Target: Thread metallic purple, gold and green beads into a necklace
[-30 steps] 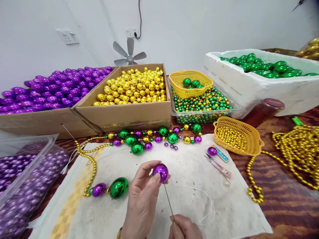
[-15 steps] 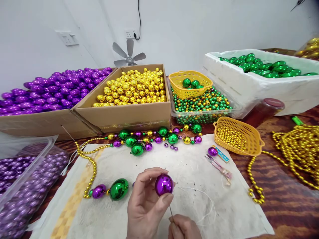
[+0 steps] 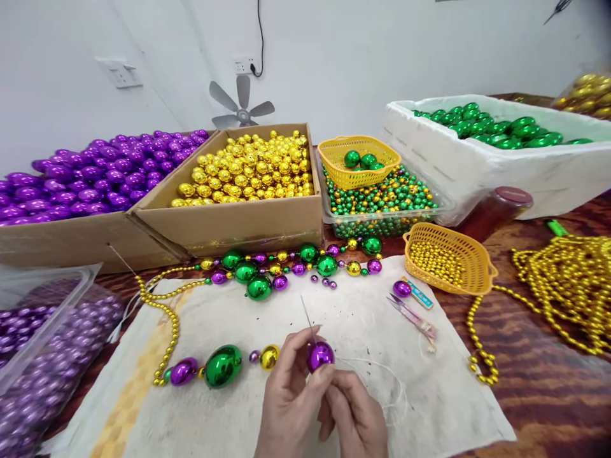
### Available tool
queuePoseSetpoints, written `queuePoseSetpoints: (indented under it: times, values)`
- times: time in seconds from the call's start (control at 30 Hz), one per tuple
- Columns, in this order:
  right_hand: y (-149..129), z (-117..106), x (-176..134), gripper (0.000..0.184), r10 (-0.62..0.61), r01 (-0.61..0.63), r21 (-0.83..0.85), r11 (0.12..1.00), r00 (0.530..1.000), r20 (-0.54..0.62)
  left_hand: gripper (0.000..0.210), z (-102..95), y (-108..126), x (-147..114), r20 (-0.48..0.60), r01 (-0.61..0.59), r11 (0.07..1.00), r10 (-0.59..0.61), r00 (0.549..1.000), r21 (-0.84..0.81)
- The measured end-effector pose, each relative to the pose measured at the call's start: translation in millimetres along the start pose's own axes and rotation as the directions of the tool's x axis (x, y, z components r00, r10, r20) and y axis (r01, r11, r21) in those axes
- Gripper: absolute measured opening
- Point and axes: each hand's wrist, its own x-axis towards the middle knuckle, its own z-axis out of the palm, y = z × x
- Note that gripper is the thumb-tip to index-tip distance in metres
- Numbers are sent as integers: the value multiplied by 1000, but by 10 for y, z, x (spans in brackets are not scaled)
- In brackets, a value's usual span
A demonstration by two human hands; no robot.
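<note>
Between thumb and fingers, my left hand [image 3: 291, 394] pinches a shiny purple bead [image 3: 320, 358]. A long thin needle [image 3: 307, 317] sticks out past the bead's far side. My right hand [image 3: 353, 404] is closed just below the bead, against the left thumb; the needle's lower end is hidden there. White thread [image 3: 398, 375] curls on the cloth to the right. Left of my hands lies a strung row with a gold bead [image 3: 270, 357], a small purple bead, a large green bead [image 3: 223, 366] and a purple bead [image 3: 184, 371], joined to a gold bead chain [image 3: 174, 324].
Across the cloth's back lies a finished-looking bead strand [image 3: 298, 268]. Small scissors [image 3: 411, 315] and a loose purple bead [image 3: 401, 288] are on the right. Behind stand boxes of purple [image 3: 71, 230] and gold beads [image 3: 238, 226], a foam box [image 3: 477, 159] and yellow baskets [image 3: 470, 280].
The needle has gone through the purple bead, its tip now showing beyond the far side. My right hand has moved up against the bead, and both hands have shifted slightly right.
</note>
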Motion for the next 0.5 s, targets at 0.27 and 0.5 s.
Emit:
queuePoseSetpoints:
  times: [0.27, 0.5]
  values:
    - [119, -148, 42, 34, 135, -154, 270, 951, 987, 87, 32, 12, -58, 138, 103, 99, 991, -108, 989, 86]
    - [16, -387, 99, 29, 238, -202, 328, 923, 968, -75, 38, 58, -208, 184, 355, 21, 965, -116, 928, 261]
